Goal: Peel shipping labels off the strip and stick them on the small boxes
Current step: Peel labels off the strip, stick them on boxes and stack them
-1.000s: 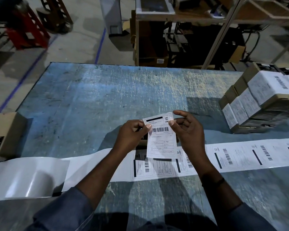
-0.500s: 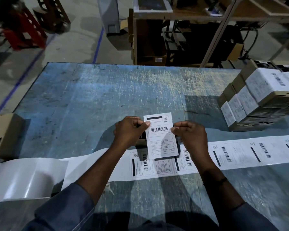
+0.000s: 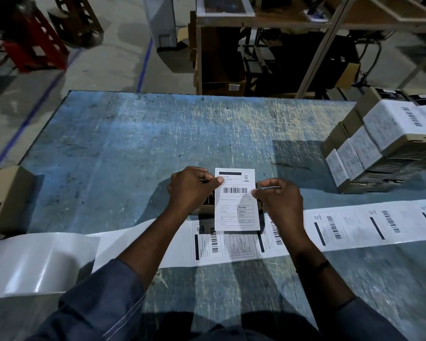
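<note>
Held label: a white rectangular paper shipping label [image 3: 236, 200], upright in the middle of the view, facing the camera. A black bar runs across its top, with a logo and the word "CRED" at the top right, a barcode below, and a boxed "Pre Paid" lower down. The finer print is too small to read.
Left hand [image 3: 192, 190]: fingers curled, thumb and fingertips pinching the label's 9 o'clock edge.
Right hand [image 3: 278, 200]: fingers curled, pinching the label's 3 o'clock edge.
Small box: a dark cardboard box [image 3: 204, 209] directly behind the label and mostly hidden by it. Whether the label touches it yet is unclear.
Label strip: a long white strip of printed labels [image 3: 354, 225] lies flat across the table from 3 o'clock to under the wrists, each label with barcodes and black bars.
Bare backing: glossy white liner [image 3: 35, 262] trails off towards 8 o'clock.
Labelled boxes: a stack of small brown cardboard boxes [image 3: 379, 148] with white labels on top, at 2 o'clock.
Other box: a plain brown carton [image 3: 8, 195] at the table's 9 o'clock edge.
Surface: a blue table top [image 3: 133, 143], heavily scratched.
Room: a dim warehouse. A grey concrete floor with a blue painted line [image 3: 145, 60] is at 11 o'clock, a metal shelving rack [image 3: 256, 45] at 12 o'clock and a red crate [image 3: 35, 45] at 10 o'clock.
</note>
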Tool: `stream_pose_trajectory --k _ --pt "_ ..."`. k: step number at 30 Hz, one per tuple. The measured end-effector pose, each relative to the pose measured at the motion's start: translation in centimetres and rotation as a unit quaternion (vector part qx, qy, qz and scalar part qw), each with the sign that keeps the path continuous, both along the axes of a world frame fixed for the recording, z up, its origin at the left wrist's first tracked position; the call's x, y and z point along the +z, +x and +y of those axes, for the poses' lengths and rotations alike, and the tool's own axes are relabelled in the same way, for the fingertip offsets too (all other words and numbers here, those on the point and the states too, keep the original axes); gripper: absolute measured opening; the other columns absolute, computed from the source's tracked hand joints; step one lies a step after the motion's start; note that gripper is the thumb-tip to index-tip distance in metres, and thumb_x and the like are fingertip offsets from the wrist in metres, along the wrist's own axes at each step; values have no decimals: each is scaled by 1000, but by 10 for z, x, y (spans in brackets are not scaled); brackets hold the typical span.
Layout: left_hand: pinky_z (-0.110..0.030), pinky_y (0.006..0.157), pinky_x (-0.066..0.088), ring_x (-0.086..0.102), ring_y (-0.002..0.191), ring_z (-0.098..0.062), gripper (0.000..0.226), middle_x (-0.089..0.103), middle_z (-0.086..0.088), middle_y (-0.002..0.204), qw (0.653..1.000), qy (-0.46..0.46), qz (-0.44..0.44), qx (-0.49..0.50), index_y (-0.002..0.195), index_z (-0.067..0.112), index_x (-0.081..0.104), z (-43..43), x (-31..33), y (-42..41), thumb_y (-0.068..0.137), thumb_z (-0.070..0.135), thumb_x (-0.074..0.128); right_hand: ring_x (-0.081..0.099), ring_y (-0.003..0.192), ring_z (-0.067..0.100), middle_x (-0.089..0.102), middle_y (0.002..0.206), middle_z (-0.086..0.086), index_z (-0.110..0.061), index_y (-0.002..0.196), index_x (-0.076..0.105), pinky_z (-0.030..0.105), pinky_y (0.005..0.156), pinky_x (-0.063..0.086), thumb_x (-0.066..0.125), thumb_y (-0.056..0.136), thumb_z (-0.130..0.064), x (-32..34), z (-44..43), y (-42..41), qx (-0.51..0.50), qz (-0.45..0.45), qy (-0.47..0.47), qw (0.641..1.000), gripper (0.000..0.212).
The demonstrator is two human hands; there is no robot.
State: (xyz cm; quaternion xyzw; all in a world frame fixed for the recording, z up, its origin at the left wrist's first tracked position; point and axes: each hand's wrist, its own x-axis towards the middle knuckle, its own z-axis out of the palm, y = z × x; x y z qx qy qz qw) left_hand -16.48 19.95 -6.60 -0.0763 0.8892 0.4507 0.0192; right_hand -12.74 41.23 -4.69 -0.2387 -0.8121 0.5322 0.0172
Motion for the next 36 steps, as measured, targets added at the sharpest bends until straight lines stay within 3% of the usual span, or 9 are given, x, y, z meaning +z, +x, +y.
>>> stream_pose_trajectory --k 5,8,14,18,21,24,28,33,36 --pt "-50 105 45 63 118 -13 24 67 27 99 1000 -18 17 6 63 72 61 0 -4 0 71 65 83 71 64 12 74 70 -7 -21 83 70 26 67 56 83 73 -15 5 -4 0 -3 -2 33 999 18" --pt "-51 107 39 56 123 -17 27 69 21 111 998 -49 28 17 58 49 66 0 -6 1 65 60 89 68 64 4 72 69 -11 -20 86 69 19 60 50 80 74 -15 7 -7 0 2 1 65 998 17" --pt "-44 101 36 48 127 -22 30 69 14 123 992 -98 68 32 85 41 69 8 -2 12 69 58 89 60 68 -1 69 78 -6 -19 94 65 6 53 36 81 77 -20 3 -9 -3 38 9 124 992 23" --pt "-53 111 36 46 136 -25 86 60 8 141 992 -91 61 64 145 36 49 10 -7 22 71 62 85 59 94 24 61 98 4 -17 99 62 27 72 37 83 78 -19 -5 -4 4 52 85 198 975 30" --pt "-57 117 29 33 147 -29 101 47 3 155 989 -130 53 48 158 37 29 17 -9 31 75 66 78 51 126 35 62 127 9 -18 117 68 46 102 41 65 92 -22 -16 -24 21 168 188 360 898 25" --pt "-56 118 27 29 148 -32 95 43 -3 157 993 -103 8 53 159 38 28 19 -17 34 79 58 75 22 156 30 41 161 9 -11 150 48 58 124 19 34 105 -33 -29 -48 38 320 165 395 845 52" --pt "-54 117 28 33 146 -29 89 48 2 155 996 -85 -8 35 155 44 33 13 -24 34 78 76 63 -2 159 17 10 172 4 -11 163 17 56 127 4 13 108 -51 -39 -36 44 347 106 437 823 69" --pt "-57 118 17 19 150 -26 42 36 15 159 971 -182 134 -70 134 48 59 12 -17 34 93 54 63 6 159 21 21 170 4 -11 162 26 56 125 -5 11 107 -43 -33 -8 26 340 81 468 812 65" --pt "-62 120 8 9 154 -30 36 27 14 165 952 -228 148 -143 132 50 60 12 -15 28 97 49 52 11 159 27 36 164 9 -7 156 37 58 126 -2 19 107 -34 -30 -12 12 363 87 472 799 59"
